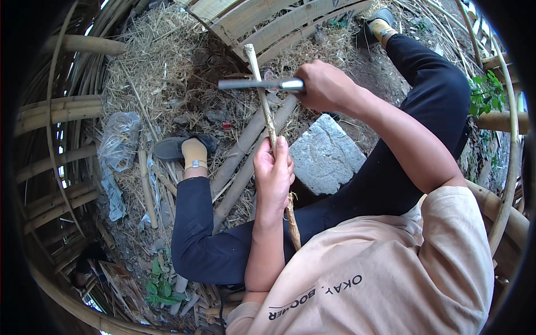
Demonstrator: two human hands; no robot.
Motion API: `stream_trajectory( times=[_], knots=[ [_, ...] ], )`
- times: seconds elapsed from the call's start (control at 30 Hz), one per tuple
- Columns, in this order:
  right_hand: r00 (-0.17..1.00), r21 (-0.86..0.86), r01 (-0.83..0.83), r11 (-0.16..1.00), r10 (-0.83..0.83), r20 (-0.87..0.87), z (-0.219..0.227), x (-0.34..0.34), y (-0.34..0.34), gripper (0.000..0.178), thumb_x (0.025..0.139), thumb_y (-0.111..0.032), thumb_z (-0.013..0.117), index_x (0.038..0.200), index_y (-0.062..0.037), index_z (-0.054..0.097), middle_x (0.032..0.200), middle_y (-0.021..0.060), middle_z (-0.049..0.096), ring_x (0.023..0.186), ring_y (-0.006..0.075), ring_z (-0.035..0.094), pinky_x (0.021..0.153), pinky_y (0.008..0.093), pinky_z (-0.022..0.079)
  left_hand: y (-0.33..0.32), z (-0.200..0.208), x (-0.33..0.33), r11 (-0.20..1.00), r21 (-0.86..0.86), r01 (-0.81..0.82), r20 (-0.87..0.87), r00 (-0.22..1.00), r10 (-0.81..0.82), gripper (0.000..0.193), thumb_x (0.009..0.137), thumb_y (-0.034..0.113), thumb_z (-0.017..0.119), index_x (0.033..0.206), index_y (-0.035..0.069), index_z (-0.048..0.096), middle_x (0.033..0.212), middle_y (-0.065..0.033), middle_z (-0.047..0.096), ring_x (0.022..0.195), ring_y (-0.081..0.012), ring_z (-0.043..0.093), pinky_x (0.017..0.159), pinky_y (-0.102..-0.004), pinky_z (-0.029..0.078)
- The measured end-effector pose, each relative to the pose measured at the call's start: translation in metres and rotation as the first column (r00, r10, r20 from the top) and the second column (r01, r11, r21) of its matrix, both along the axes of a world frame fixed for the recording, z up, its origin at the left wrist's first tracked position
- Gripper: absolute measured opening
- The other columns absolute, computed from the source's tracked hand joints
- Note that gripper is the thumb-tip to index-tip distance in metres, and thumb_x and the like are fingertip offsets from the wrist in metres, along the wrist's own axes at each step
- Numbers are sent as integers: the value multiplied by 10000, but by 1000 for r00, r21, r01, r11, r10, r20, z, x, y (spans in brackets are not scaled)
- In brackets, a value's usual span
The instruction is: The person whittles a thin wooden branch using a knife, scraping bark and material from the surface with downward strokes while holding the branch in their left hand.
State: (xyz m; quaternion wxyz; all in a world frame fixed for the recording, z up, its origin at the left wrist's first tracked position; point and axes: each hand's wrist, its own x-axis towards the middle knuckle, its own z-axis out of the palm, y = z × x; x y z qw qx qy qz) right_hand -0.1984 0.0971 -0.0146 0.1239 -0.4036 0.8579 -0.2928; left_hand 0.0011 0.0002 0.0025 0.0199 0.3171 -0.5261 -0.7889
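My left hand (273, 176) is closed around a pale, partly peeled wooden stick (267, 114), with the thumb lying along it. The stick leans upward and away from me; its lower end rests by my thigh, and rough shreds of bark show below the hand. In my right hand (325, 86) is a knife (241, 84), gripped by its dark handle. Its blade lies crosswise over the upper part of the stick and is slightly blurred. Whether the edge bites into the wood, I cannot tell.
A grey stone block (326, 153) sits between my legs, beside bamboo poles (241, 146) on the ground. Wooden slats (268, 22) stand ahead. A clear plastic bag (119, 139) lies left on straw-littered soil. Bamboo railings (61, 114) enclose the left side.
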Motion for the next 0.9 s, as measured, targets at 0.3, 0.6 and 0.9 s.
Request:
stream_trajectory(
  times=[0.3,0.6,0.9],
  knots=[
    [995,26,18,1000,-15,-100,2,5,-2,116,684,-94,702,774,-23,715,685,198,677,666,376,687,680,456,567,10,1,2,997,-64,31,-3,1000,-31,202,1054,278,526,927,135,461,598,103,309,433,20,250,365,-180,158],
    [960,-13,207,978,-206,-191,-7,-50,8,167,745,-147,656,841,-21,708,780,213,702,741,389,704,709,476,574,22,-2,3,993,-64,102,-19,994,-103,203,1061,278,510,947,117,461,598,104,319,432,25,260,358,-178,164],
    [993,101,4,995,7,-115,9,-6,4,115,689,-115,712,786,-56,721,710,187,678,707,374,685,688,468,554,-3,1,1,999,-47,-28,-35,999,26,224,1071,289,483,918,129,455,618,92,333,442,14,265,370,-183,161]
  ],
)
